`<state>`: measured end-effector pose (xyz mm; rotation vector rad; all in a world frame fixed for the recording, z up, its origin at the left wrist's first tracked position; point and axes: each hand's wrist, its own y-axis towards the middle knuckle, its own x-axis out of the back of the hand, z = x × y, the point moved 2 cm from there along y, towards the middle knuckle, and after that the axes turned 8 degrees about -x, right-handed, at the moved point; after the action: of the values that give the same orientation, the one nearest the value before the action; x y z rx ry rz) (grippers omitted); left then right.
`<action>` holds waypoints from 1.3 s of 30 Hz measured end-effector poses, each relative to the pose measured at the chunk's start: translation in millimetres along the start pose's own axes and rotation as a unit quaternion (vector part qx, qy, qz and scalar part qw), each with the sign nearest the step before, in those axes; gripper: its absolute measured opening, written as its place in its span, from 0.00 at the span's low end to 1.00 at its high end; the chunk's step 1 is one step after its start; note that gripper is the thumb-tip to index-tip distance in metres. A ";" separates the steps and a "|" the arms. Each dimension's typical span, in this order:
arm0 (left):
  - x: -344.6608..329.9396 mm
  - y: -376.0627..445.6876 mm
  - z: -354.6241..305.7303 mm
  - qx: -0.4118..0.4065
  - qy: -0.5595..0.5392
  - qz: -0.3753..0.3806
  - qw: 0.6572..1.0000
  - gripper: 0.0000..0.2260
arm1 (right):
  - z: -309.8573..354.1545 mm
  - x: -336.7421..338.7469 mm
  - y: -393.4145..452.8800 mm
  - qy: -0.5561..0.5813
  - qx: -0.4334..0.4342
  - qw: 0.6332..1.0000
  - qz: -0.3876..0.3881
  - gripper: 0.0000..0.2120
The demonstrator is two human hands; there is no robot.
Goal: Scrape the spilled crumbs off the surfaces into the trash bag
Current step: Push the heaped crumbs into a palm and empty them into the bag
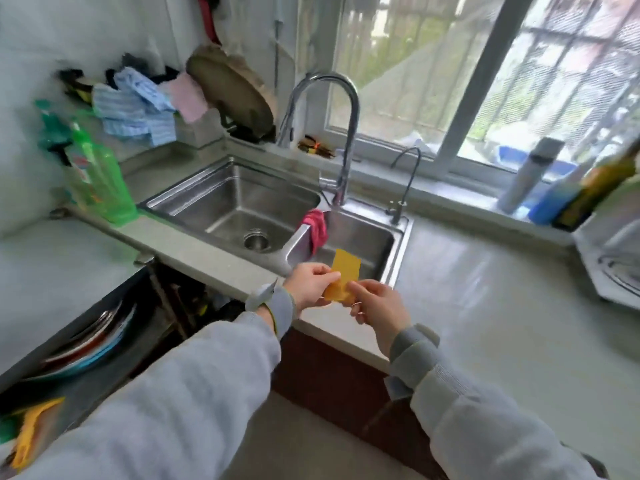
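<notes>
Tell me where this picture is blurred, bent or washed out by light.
Head view: daylight from the barred window puts a pale sheen on the grey countertop; the green plastic bottle and the right-edge bottles smear with motion blur; the wide lens bows the frame edges; the thin yellow scraper card stays fairly sharp.

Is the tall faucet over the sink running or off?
Off. No water stream falls from the tall faucet spout, and the sink basins look dry.

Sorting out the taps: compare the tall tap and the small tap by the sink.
The tall tap is thick and bright chrome; the small tap is thin and darker. The tall tap arches over the sink, while the small tap stands at its right back corner. Both curve like hooks.
</notes>
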<state>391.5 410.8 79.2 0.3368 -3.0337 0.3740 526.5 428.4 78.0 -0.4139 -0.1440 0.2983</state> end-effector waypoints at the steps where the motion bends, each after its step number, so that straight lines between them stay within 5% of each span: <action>1: -16.4 15.6 -10.2 -0.009 -0.001 0.014 1.000 0.07 | 7.4 18.2 7.2 0.013 -0.006 1.000 -0.007 0.07; 19: -169.0 295.1 -94.4 -0.009 0.083 0.232 0.969 0.09 | 79.5 179.3 213.6 0.137 -0.035 0.971 -0.190 0.09; 24: -194.0 345.9 -94.9 0.000 0.117 0.249 0.961 0.03 | 79.4 202.0 259.4 0.153 -0.063 0.969 -0.184 0.10; 28: -215.9 380.7 -93.1 -0.022 0.170 0.247 0.954 0.10 | 85.9 238.5 304.1 0.144 -0.074 0.963 -0.214 0.10; 36: -254.1 434.1 -56.1 -0.093 0.438 0.302 0.842 0.12 | 100.7 331.5 415.1 0.108 -0.126 0.956 -0.241 0.11; 39: -265.6 445.1 -46.1 -0.077 0.473 0.302 0.824 0.13 | 97.1 348.7 452.8 0.114 -0.147 0.957 -0.223 0.12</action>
<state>552.2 898.6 -4.1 -0.6574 -2.0618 0.2105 721.7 969.3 4.6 -0.6928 -0.0515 -0.2206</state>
